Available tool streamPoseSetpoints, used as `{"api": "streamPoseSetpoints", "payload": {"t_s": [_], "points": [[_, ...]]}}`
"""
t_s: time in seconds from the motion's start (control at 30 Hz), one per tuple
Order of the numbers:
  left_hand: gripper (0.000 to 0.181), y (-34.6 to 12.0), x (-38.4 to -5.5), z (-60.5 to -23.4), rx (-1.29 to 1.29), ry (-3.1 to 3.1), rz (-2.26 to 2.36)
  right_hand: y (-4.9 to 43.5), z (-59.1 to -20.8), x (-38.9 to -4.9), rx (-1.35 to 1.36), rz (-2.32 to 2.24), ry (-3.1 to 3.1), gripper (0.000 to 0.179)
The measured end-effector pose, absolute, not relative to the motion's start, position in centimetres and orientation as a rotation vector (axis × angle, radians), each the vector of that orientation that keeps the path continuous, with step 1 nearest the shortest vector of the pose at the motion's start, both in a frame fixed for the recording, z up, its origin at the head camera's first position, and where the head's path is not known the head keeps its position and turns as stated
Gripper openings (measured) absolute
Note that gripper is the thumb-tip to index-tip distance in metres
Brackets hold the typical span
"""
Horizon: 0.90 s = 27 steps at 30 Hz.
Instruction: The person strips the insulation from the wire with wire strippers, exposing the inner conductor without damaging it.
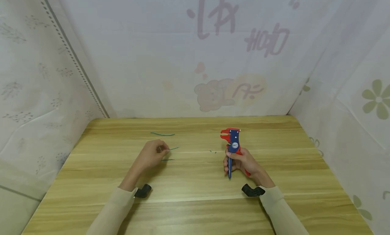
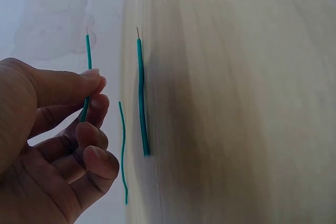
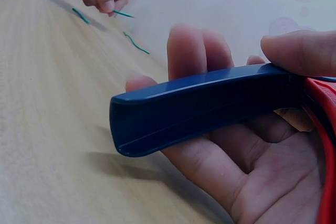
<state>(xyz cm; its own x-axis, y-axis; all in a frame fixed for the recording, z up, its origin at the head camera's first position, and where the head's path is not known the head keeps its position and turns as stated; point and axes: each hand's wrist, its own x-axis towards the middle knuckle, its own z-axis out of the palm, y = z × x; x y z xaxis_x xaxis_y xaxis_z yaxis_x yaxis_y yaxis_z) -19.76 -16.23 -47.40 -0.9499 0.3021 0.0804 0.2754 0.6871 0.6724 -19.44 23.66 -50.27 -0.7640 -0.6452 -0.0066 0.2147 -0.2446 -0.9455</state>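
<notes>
Between thumb and forefinger my left hand (image 1: 153,153) pinches a short green wire (image 2: 88,51), whose top end shows bare copper in the left wrist view. Beside that hand, a second green wire (image 2: 141,98) lies on the table, with bare copper at one end. A longer, slightly wavy green wire (image 1: 163,134) lies farther back. On the right, my right hand (image 1: 245,162) holds a red and blue wire stripper (image 1: 234,145), its fingers around the blue handle (image 3: 199,106) and the thumb on top. The stripper's red jaws stand apart, pointing left, with nothing visible between them.
Two tiny green scraps (image 1: 213,151) lie on the wooden table (image 1: 195,211) between the hands. A printed cloth (image 1: 152,76) hangs behind the table's back edge, with more cloth at both sides. Black wrist mounts (image 1: 143,191) sit at the cuffs.
</notes>
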Motion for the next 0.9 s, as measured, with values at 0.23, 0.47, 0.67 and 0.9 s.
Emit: {"api": "streamPoseSetpoints", "payload": {"t_s": [0.23,0.47,0.67,0.9], "points": [[0.005,-17.5,-19.7,-47.7,0.488,2.866,1.091,24.1,-50.3,-19.6,-0.514,-2.044,1.499,0.02],[0.005,-18.5,-19.8,-47.7,0.459,2.859,1.062,24.5,-50.2,-19.8,-0.495,-2.044,1.518,0.026],[0.004,-18.8,-19.8,-47.7,0.465,2.844,1.014,25.0,-50.3,-20.0,-0.487,-2.069,1.491,0.024],[0.004,-18.7,-19.8,-47.7,0.447,2.822,0.96,25.2,-50.8,-20.0,-0.513,-2.081,1.451,0.017]]}}
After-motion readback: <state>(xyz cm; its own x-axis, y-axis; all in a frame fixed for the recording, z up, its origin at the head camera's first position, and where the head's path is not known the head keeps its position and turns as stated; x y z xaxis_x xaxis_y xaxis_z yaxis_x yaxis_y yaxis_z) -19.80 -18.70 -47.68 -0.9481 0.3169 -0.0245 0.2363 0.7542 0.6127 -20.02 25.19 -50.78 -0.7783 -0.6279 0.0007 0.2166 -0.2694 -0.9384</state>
